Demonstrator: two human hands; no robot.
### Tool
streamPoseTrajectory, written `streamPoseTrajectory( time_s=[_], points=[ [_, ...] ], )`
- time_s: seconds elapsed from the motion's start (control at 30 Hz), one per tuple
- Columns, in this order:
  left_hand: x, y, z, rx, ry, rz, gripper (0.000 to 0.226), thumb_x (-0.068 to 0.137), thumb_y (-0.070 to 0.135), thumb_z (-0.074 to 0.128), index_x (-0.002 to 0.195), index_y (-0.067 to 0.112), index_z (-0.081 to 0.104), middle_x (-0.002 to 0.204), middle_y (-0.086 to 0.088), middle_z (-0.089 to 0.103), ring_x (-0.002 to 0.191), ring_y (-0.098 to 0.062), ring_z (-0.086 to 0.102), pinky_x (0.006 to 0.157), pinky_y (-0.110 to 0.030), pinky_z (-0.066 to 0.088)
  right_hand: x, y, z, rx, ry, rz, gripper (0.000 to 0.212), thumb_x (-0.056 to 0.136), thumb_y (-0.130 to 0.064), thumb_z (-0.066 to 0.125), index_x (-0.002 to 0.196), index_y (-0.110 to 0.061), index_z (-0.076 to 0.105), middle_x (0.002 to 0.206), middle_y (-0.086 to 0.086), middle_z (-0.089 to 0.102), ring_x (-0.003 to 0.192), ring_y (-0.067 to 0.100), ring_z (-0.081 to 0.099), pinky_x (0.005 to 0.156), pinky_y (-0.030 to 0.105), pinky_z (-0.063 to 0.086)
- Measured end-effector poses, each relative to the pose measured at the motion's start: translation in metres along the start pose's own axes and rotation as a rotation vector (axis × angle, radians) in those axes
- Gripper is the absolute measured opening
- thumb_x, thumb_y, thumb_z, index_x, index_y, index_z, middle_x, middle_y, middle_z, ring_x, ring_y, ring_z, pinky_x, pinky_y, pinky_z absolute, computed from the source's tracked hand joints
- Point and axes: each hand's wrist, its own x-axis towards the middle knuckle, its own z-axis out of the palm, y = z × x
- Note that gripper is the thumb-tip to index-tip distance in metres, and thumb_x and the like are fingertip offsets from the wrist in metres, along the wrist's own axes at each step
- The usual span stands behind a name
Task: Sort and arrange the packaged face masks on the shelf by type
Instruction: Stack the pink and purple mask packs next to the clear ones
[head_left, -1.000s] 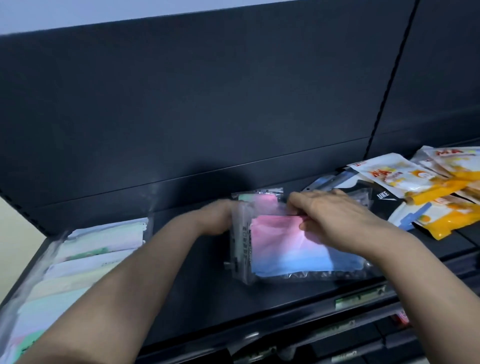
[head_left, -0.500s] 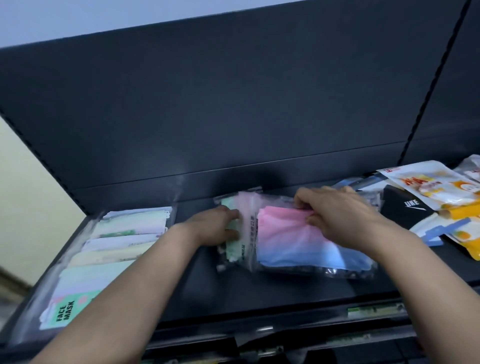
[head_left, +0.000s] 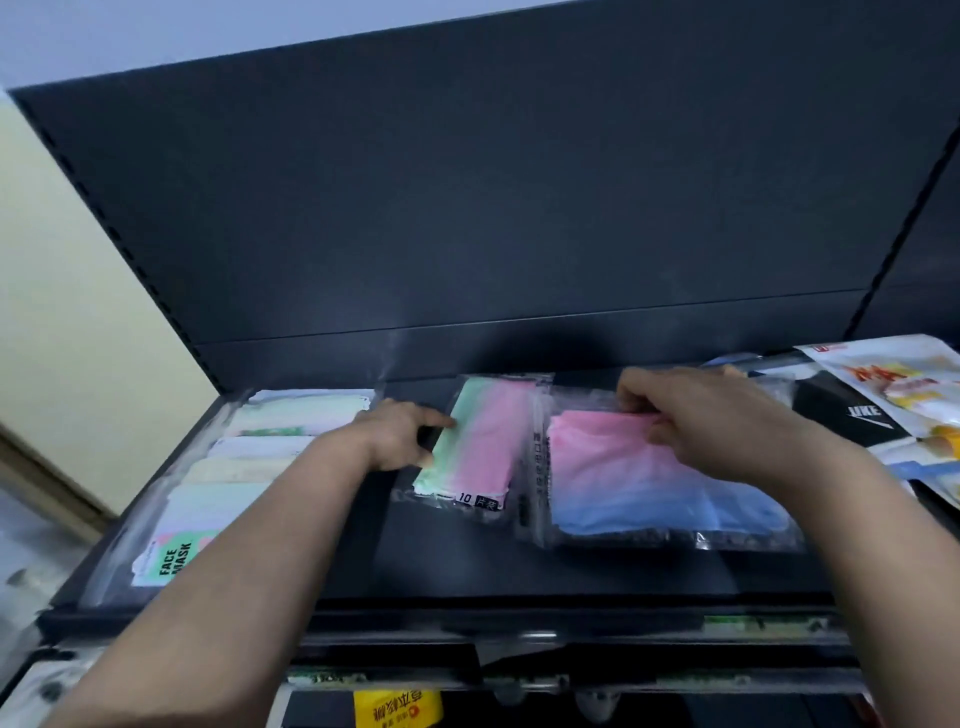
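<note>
Now the left hand (head_left: 402, 435) pinches the left edge of the green-pink pack (head_left: 483, 441), which lies flat on the shelf (head_left: 519, 566) just right of that hand. The right hand (head_left: 727, 423), fingers curled, grips the top edge of the pink-blue pack (head_left: 639, 483), which lies under and in front of it. These two packs lie side by side, edges just overlapping. One long pastel pack (head_left: 234, 467) lies far left. At right are one black pack (head_left: 836, 415) and at least two orange-white packs (head_left: 893, 382), partly cut off.
</note>
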Motion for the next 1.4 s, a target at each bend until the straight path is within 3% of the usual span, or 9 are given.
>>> streamPoseTrajectory(
  time_s=[0.1, 0.23, 0.47, 0.77, 0.93, 1.0, 1.1, 1.23, 1.4],
  points=[
    [-0.003, -0.007, -0.002, -0.153, 0.068, -0.033, 0.052, 0.09, 0.018, 0.06, 0.139, 0.033, 0.05, 0.142, 0.007, 0.053, 0.129, -0.019, 0.048, 0.107, -0.025, 0.036, 0.005, -0.001, 0.008, -0.067, 0.099, 0.027, 0.028, 0.084, -0.017, 0.057, 0.094, -0.033, 0.035, 0.1, -0.013, 0.057, 0.098, 0.016, 0.052, 0.075, 0.036, 0.032],
    [0.0, -0.004, 0.014, -0.263, 0.095, -0.142, 0.08, 0.08, 0.059, 0.067, 0.144, 0.017, 0.044, 0.143, -0.003, 0.051, 0.131, -0.025, 0.048, 0.108, -0.035, 0.039, 0.014, 0.0, 0.013, -0.093, 0.129, 0.068, 0.029, 0.084, -0.018, 0.056, 0.104, -0.03, 0.039, 0.108, -0.008, 0.058, 0.103, 0.019, 0.052, 0.074, 0.035, 0.03],
    [0.005, -0.002, 0.006, -0.331, 0.169, -0.204, 0.055, 0.081, 0.043, 0.073, 0.123, 0.011, 0.06, 0.122, -0.007, 0.065, 0.11, -0.025, 0.06, 0.093, -0.03, 0.047, 0.019, -0.001, 0.01, -0.015, 0.062, 0.021, 0.027, 0.086, -0.019, 0.056, 0.101, -0.033, 0.038, 0.11, -0.012, 0.056, 0.104, 0.017, 0.049, 0.083, 0.037, 0.034],
    [-0.004, 0.006, 0.003, -0.612, -0.004, -0.348, 0.086, 0.044, 0.043, 0.095, 0.113, 0.007, 0.059, 0.109, -0.007, 0.067, 0.099, -0.028, 0.066, 0.089, -0.042, 0.055, 0.015, -0.005, 0.003, 0.033, 0.034, -0.053, 0.026, 0.088, -0.022, 0.058, 0.102, -0.036, 0.04, 0.114, -0.017, 0.057, 0.108, 0.012, 0.05, 0.087, 0.036, 0.036],
    [-0.026, 0.02, -0.006, -0.806, -0.07, -0.36, 0.039, 0.088, 0.042, 0.066, 0.078, 0.006, 0.058, 0.049, -0.003, 0.058, 0.037, -0.013, 0.052, 0.04, -0.018, 0.039, 0.018, 0.001, 0.004, -0.055, 0.094, 0.058, 0.026, 0.088, -0.023, 0.057, 0.107, -0.028, 0.041, 0.116, -0.005, 0.059, 0.108, 0.022, 0.053, 0.078, 0.035, 0.034],
    [-0.036, 0.027, -0.012, -0.453, -0.21, -0.392, 0.046, 0.085, 0.05, 0.067, 0.084, 0.004, 0.063, 0.053, -0.004, 0.063, 0.043, -0.016, 0.06, 0.046, -0.021, 0.048, 0.02, 0.001, 0.004, -0.093, 0.113, 0.097, 0.026, 0.088, -0.023, 0.056, 0.109, -0.025, 0.042, 0.117, -0.002, 0.059, 0.108, 0.024, 0.054, 0.078, 0.035, 0.036],
    [-0.037, 0.029, -0.018, 0.15, 0.088, -0.304, 0.04, 0.072, 0.045, 0.078, 0.102, 0.021, 0.068, 0.089, 0.002, 0.069, 0.088, -0.02, 0.067, 0.073, -0.025, 0.048, 0.021, 0.0, 0.006, -0.114, 0.125, 0.114, 0.024, 0.088, -0.022, 0.054, 0.11, -0.024, 0.043, 0.116, -0.001, 0.06, 0.107, 0.024, 0.055, 0.078, 0.036, 0.037],
    [-0.029, 0.031, 0.002, -0.009, 0.009, 0.066, 0.06, 0.084, 0.029, 0.07, 0.139, 0.038, 0.048, 0.147, 0.008, 0.046, 0.131, -0.016, 0.048, 0.106, -0.022, 0.035, 0.017, 0.001, 0.01, -0.141, 0.198, 0.153, 0.025, 0.087, -0.02, 0.054, 0.11, -0.022, 0.044, 0.111, 0.0, 0.06, 0.104, 0.024, 0.054, 0.076, 0.036, 0.036],
    [-0.015, 0.053, 0.003, 0.072, 0.11, -0.007, 0.05, 0.083, 0.057, 0.063, 0.124, 0.028, 0.061, 0.127, -0.001, 0.062, 0.122, -0.022, 0.053, 0.096, -0.026, 0.042, 0.014, 0.006, 0.013, -0.168, 0.243, 0.169, 0.024, 0.087, -0.018, 0.054, 0.109, -0.019, 0.045, 0.107, 0.003, 0.059, 0.101, 0.026, 0.054, 0.074, 0.036, 0.037]
  ],
)
